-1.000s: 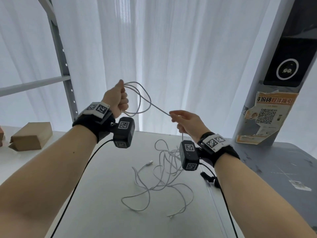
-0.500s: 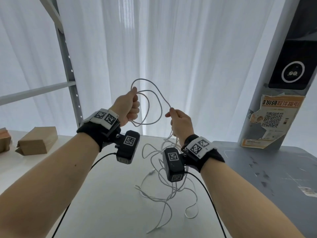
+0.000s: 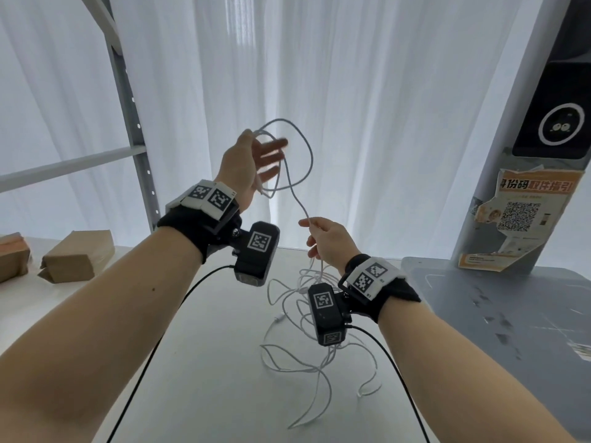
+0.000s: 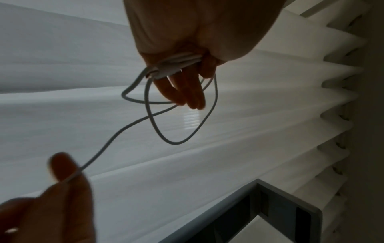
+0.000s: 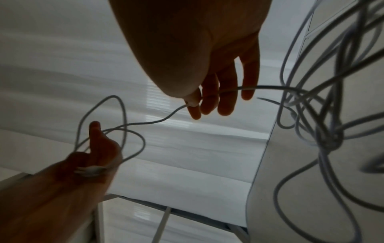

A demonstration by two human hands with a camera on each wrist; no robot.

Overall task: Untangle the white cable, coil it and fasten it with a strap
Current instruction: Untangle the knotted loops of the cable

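The thin white cable [image 3: 298,145] hangs in a few loops from my raised left hand [image 3: 259,158]. In the left wrist view the thumb pins the gathered strands [image 4: 178,63] against the base of the fingers [image 4: 187,92], which stick out straight. One strand runs down to my right hand [image 3: 311,223], lower and to the right, where thumb and forefinger pinch it [image 5: 192,102]. Below that hand the rest of the cable [image 3: 297,356] drops to the white table [image 3: 204,362] in a loose tangle, with a knot [image 5: 330,139] showing in the right wrist view.
Brown cardboard boxes [image 3: 76,255] lie at the table's far left beside a grey shelf upright [image 3: 134,123]. A grey table [image 3: 499,318] adjoins on the right, with a pillar carrying a QR poster [image 3: 524,215]. White curtains hang behind.
My left hand has risen and its fingers have spread from a fist, the loops still pinned. My right hand has dropped down and to the right, away from the left, along the cable.
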